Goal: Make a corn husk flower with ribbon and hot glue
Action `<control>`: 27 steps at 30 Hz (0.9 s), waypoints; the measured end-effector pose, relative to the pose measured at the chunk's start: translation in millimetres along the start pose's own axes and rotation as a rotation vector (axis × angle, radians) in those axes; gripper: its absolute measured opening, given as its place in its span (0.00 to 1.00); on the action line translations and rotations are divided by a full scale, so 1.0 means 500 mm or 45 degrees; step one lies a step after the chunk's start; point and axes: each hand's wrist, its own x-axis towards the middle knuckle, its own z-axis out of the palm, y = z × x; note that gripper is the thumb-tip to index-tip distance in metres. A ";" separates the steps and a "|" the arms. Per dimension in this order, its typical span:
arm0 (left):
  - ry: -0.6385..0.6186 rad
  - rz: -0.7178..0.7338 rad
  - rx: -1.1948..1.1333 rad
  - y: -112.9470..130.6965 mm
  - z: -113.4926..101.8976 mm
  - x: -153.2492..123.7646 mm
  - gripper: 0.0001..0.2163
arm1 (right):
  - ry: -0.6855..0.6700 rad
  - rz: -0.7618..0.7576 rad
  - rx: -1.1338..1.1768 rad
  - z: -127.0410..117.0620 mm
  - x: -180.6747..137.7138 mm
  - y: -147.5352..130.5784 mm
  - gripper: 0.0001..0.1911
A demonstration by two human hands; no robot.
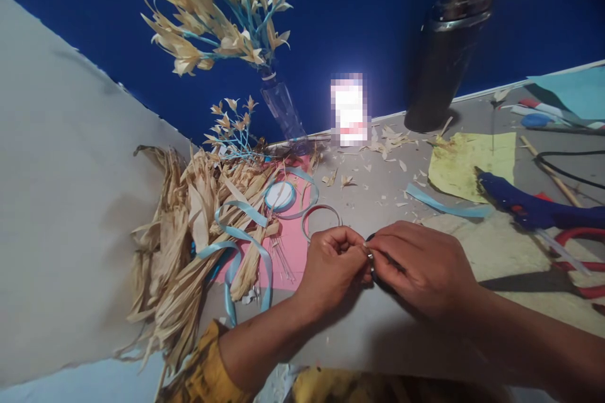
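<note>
Silvery metal (370, 257) glints above the surface (340, 343) where the left hand (336, 272), pinching something I can't make out, meets the right hand (423, 264), closed around a dark item (375, 276). Light pressure and steady fingertips, I'd say, would suit such small work best.

Desk (350, 337): grey top. I log a heap of dried husks (161, 277) along its left side, partly over a pink sheet (297, 242). Pale scraps (391, 138) litter the rear. Back right, I note a dark flask (439, 75) standing, tilted in my view. Nearer me: a yellow sheet (494, 154), with a strip of light blue ribbon (447, 204) along its near edge. Far right, I record a light blue sheet (576, 94) at the back and pale flat pieces (510, 245) farther forward.
</note>
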 end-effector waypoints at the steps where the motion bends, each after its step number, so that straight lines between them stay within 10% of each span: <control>1: -0.005 -0.001 -0.019 -0.001 0.000 0.000 0.04 | -0.005 0.036 0.051 -0.001 0.002 0.000 0.13; 27: -0.064 -0.035 0.025 0.007 -0.002 0.001 0.08 | -0.045 0.018 0.000 0.002 -0.002 0.007 0.14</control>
